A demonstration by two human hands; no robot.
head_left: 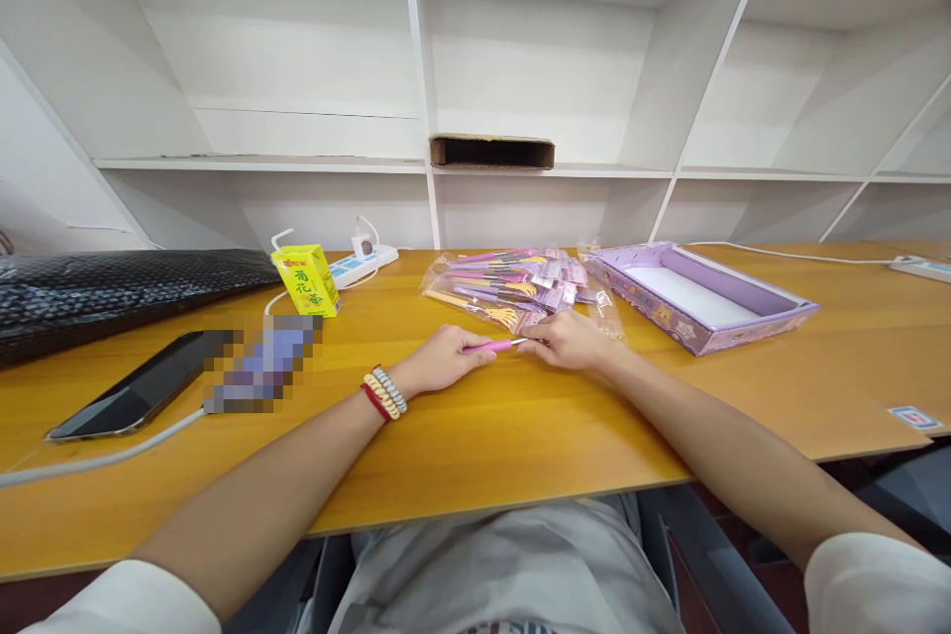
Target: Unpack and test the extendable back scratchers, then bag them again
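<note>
A slim pink pen (490,346) with a silvery section is held level between my two hands, low over the table. My left hand (438,357), with beaded bracelets and a red cord at the wrist, is closed around its pink end. The fingers of my right hand (563,340) pinch the other end, beside the silvery part, and hide that tip. Just behind my hands lies a pile of clear plastic packets (512,279) holding pink, purple and yellowish pens. A purple patterned open box (698,332) with a white inside stands right of the pile.
On the wooden table (490,456), a yellow drink carton (308,280) with a straw stands left, near a power strip (364,264). A black phone (141,386), a blurred device (264,365) and a white cable lie closer. White shelving behind holds a cardboard box (491,141).
</note>
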